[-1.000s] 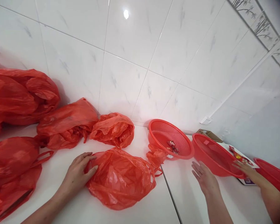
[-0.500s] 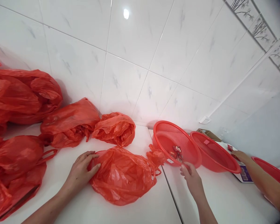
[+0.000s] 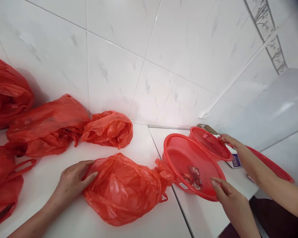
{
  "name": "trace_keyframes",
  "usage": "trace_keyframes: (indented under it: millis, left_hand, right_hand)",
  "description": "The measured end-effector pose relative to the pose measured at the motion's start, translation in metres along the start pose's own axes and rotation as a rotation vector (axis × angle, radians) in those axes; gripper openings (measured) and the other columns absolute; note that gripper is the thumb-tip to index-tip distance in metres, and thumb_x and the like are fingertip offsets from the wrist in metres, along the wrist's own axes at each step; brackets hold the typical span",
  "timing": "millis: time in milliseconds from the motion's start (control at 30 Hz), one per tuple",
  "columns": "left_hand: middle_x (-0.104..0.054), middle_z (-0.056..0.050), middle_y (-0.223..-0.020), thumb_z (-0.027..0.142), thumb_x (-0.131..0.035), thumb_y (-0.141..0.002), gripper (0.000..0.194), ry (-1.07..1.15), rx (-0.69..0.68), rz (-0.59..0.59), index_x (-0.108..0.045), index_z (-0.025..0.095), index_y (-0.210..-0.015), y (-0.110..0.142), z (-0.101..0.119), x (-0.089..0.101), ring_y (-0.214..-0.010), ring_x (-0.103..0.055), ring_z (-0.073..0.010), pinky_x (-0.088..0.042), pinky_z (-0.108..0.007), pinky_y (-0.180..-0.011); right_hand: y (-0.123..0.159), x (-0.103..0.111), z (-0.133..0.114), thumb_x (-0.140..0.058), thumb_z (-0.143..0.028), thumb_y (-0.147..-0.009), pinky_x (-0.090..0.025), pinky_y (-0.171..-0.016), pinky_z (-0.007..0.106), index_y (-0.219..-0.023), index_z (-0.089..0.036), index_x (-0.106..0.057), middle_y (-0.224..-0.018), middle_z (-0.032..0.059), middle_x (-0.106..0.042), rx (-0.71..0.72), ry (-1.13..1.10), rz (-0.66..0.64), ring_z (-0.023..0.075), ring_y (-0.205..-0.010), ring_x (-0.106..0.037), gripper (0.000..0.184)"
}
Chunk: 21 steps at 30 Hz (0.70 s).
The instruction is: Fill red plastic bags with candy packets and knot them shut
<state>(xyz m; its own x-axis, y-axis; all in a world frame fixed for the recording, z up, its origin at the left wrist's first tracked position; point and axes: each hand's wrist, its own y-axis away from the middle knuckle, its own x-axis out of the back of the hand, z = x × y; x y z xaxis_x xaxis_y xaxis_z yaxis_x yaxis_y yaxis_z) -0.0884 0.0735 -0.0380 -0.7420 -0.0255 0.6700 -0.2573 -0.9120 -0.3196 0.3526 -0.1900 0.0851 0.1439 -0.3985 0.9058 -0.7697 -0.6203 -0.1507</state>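
Table (image 3: 161, 213), work unfinished

Red bag (image 3: 125, 188) at centre; left hand (image 3: 73, 177) at its edge, thumb and fingers apart. Beside the bag, basket (image 3: 180, 152), its rim pinched by right hand (image 3: 234, 198); packets (image 3: 195, 172) lie inside, not taken out.

A white wall socket (image 3: 204, 114) sits above a brown box (image 3: 209, 129).
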Motion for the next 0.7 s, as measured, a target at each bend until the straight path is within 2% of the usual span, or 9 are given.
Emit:
trace_keyframes:
  millis: [100, 200, 300, 433, 567, 633, 700]
  left_hand:
    - [-0.066, -0.005, -0.102, 0.049, -0.061, -0.074, 0.044, 0.108, 0.149, -0.043, -0.056, 0.027, -0.111, 0.004, 0.001, 0.0, -0.087, -0.063, -0.025, -0.048, -0.031, -0.076]
    - [-0.062, 0.0, -0.088, 0.051, -0.056, -0.077, 0.048, 0.258, 0.266, -0.064, -0.05, 0.027, -0.118, 0.009, -0.001, 0.0, -0.072, -0.061, -0.0192, -0.048, -0.026, -0.064]
    - [-0.058, 0.002, -0.079, 0.055, -0.054, -0.078, 0.046, 0.395, 0.302, -0.057, -0.051, 0.027, -0.115, 0.012, -0.001, 0.002, -0.068, -0.057, -0.017, -0.046, -0.024, -0.059]
    - [-0.056, 0.004, -0.075, 0.057, -0.059, -0.075, 0.046, 0.586, 0.35, -0.04, -0.053, 0.026, -0.11, 0.013, 0.003, 0.006, -0.065, -0.053, -0.0143, -0.045, -0.02, -0.055]
    - [-0.059, 0.003, -0.084, 0.056, -0.067, -0.069, 0.047, 0.709, 0.429, 0.005, -0.058, 0.025, -0.103, 0.011, 0.009, 0.013, -0.066, -0.054, -0.0118, -0.045, -0.017, -0.055]
    - [-0.059, 0.004, -0.081, 0.055, -0.07, -0.067, 0.046, 0.758, 0.461, 0.026, -0.059, 0.024, -0.1, 0.01, 0.01, 0.016, -0.062, -0.052, -0.0098, -0.044, -0.015, -0.051]
    - [-0.057, 0.005, -0.075, 0.052, -0.073, -0.065, 0.045, 0.835, 0.485, 0.022, -0.06, 0.024, -0.098, 0.009, 0.009, 0.017, -0.056, -0.05, -0.0083, -0.042, -0.015, -0.047]
  right_hand:
    - [-0.035, -0.004, -0.014, -0.048, -0.055, -0.08, -0.047, -0.081, 0.034, -0.109, -0.027, -0.059, -0.101, 0.0051, -0.068, 0.062, -0.04, -0.151, 0.0238, -0.093, -0.063, 0.043]
    - [-0.066, -0.019, -0.022, -0.063, -0.05, -0.07, -0.047, -0.086, 0.036, -0.115, -0.021, -0.058, -0.118, 0.01, -0.062, 0.113, -0.032, -0.276, 0.0276, -0.107, -0.059, 0.053]
    - [-0.079, -0.031, -0.025, -0.074, -0.047, -0.059, -0.049, -0.082, 0.037, -0.111, -0.019, -0.06, -0.112, 0.0131, -0.065, 0.101, -0.018, -0.39, 0.0314, -0.105, -0.06, 0.06]
    - [-0.079, -0.038, -0.029, -0.074, -0.05, -0.059, -0.05, -0.075, 0.04, -0.113, -0.018, -0.06, -0.102, 0.016, -0.067, 0.024, 0.022, -0.575, 0.0337, -0.097, -0.062, 0.064]
    - [-0.07, -0.044, -0.042, -0.076, -0.045, -0.059, -0.049, -0.078, 0.038, -0.125, -0.022, -0.055, -0.115, 0.0149, -0.062, 0.054, 0.039, -0.641, 0.032, -0.1, -0.061, 0.073]
    - [-0.061, -0.046, -0.053, -0.073, -0.044, -0.062, -0.048, -0.081, 0.036, -0.124, -0.026, -0.055, -0.124, 0.0118, -0.058, 0.088, 0.03, -0.649, 0.0302, -0.104, -0.059, 0.066]
    - [-0.05, -0.046, -0.066, -0.066, -0.045, -0.07, -0.047, -0.081, 0.034, -0.118, -0.029, -0.059, -0.126, 0.0084, -0.058, 0.121, 0.013, -0.629, 0.0276, -0.103, -0.059, 0.052]
